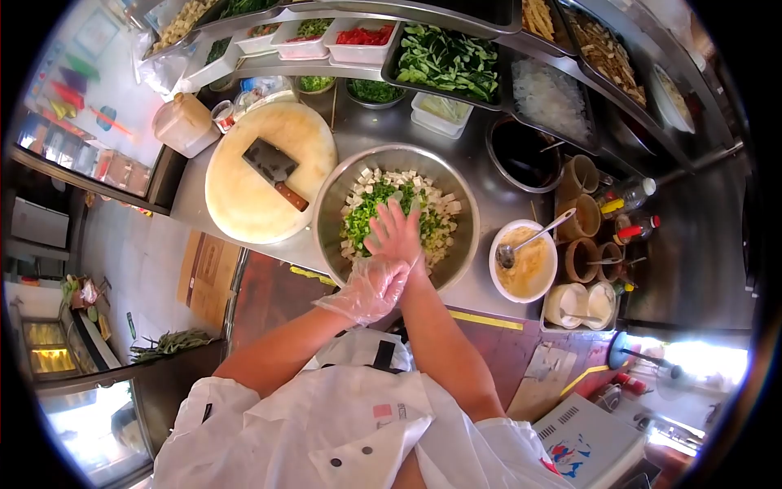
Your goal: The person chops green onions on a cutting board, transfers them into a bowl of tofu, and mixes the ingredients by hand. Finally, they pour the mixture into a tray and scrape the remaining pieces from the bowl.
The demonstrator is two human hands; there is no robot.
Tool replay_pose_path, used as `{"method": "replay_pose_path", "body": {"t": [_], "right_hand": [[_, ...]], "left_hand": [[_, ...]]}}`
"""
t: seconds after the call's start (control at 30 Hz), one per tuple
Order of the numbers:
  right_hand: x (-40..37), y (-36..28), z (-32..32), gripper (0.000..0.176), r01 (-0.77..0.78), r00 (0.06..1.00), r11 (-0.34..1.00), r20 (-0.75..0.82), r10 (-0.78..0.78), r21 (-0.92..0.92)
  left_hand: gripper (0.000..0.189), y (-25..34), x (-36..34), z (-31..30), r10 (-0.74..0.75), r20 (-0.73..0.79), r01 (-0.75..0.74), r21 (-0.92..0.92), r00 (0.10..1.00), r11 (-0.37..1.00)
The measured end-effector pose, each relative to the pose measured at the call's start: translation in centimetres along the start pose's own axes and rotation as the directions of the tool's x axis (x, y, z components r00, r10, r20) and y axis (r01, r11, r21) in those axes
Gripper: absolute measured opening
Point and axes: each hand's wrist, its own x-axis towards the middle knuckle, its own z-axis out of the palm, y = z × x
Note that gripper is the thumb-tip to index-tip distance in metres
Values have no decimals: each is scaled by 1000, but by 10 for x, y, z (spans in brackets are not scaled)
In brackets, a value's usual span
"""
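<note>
A clear plastic glove covers my left hand [376,285], whose fingers are wrapped round the wrist area of my right hand [395,236]. The right hand is spread, with clear plastic over its fingertips, above a large steel bowl [466,244]. Chopped greens [365,213] and pale cubes [440,213] lie in the bowl under and around it. Left of the bowl, a cleaver [271,163] rests on a round cutting board [244,208]. The right hand's palm is partly hidden by the glove and the left hand.
Right of the bowl stands a white bowl [528,285] of yellowish paste with a ladle [507,257]. Farther right are seasoning pots [580,259] and bottles [634,198]. A dark-filled bowl [525,155] is behind. Trays of greens [448,59] line the shelf above.
</note>
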Motion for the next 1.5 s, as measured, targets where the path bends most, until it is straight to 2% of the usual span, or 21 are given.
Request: {"method": "replay_pose_path", "body": {"t": [0.13, 0.23, 0.27, 0.37, 0.47, 0.57, 0.6, 0.67, 0.7, 0.77, 0.83, 0.9, 0.97, 1.03, 1.07, 1.17, 1.23, 1.27, 1.37, 1.4, 1.5], "right_hand": [[-10, -2, 13, 84, -26, 995, 995, 94, 17, 95], [28, 11, -3, 95, -65, 990, 994, -130, 53, -84], [25, 13, -2, 101, -88, 992, 989, -104, 75, -120], [-18, -12, 31, 101, -160, 976, 987, 151, 158, -2], [-28, -12, 35, 94, -126, 987, 991, 96, 131, -51], [-31, -15, 29, 83, -69, 994, 995, 84, 75, -71], [-32, -17, 23, 79, -48, 994, 996, 90, 55, -74], [-59, -33, 35, 74, -49, 978, 995, 205, 30, 86], [-75, -40, 46, 72, -56, 965, 985, 261, 12, 163], [-101, -51, 66, 73, -58, 961, 991, 274, 24, 119], [-122, -60, 82, 74, -103, 961, 993, 263, 86, 51], [-120, -60, 70, 78, -50, 935, 994, 346, 82, -101], [-118, -57, 64, 79, 31, 925, 966, 373, 69, -256], [-118, -60, 63, 78, 87, 911, 936, 406, 64, -342], [-118, -62, 66, 78, 31, 910, 956, 403, 94, -293], [-117, -64, 67, 78, -81, 919, 961, 355, 174, -263], [-116, -64, 67, 79, -96, 934, 936, 296, 202, -338], [-116, -66, 65, 81, -85, 921, 932, 328, 208, -352], [-116, -72, 64, 85, -65, 893, 932, 396, 213, -357], [-119, -74, 67, 84, -70, 894, 941, 398, 207, -331], [-118, -73, 62, 83, -88, 865, 966, 463, 194, -242]], "left_hand": [[2, 2, 1, -7, -61, 32, 63, -54, 998, 997], [4, -2, 0, -6, -83, 1, 83, -86, 997, 993], [4, -4, 0, -4, -86, -14, 84, -95, 996, 992], [4, 0, -1, -4, -34, -11, 33, -102, 999, 994], [2, 19, 2, -17, 1, 79, 3, -50, 997, 999], [3, 27, -1, -18, -6, 43, 10, -94, 999, 995], [4, 32, -1, -22, 31, 17, -29, -121, 999, 992], [8, 48, -2, -38, 97, -34, -101, -178, 995, 979], [10, 51, -4, -47, 48, -93, -62, -154, 995, 986], [15, 51, -9, -67, -45, -205, 21, -117, 978, 993], [23, 44, -11, -81, -341, -99, 243, -523, 935, 817], [26, 50, 3, -101, -528, 70, 398, -741, 847, 541], [21, 49, 15, -115, -476, 196, 412, -816, 857, 406], [15, 38, 18, -115, -415, 180, 392, -766, 892, 509], [12, 34, 18, -115, -383, 176, 378, -740, 907, 556], [9, 34, 21, -127, -267, 110, 288, -438, 957, 852], [9, 29, 23, -128, -206, 83, 222, -398, 975, 890], [9, 25, 23, -127, -176, 71, 190, -377, 982, 907], [11, 9, 27, -132, -410, -11, 325, -591, 912, 738], [5, 3, 30, -133, -464, -101, 321, -595, 880, 737], [5, -18, 27, -133, -551, -77, 313, -754, 831, 577]]}}
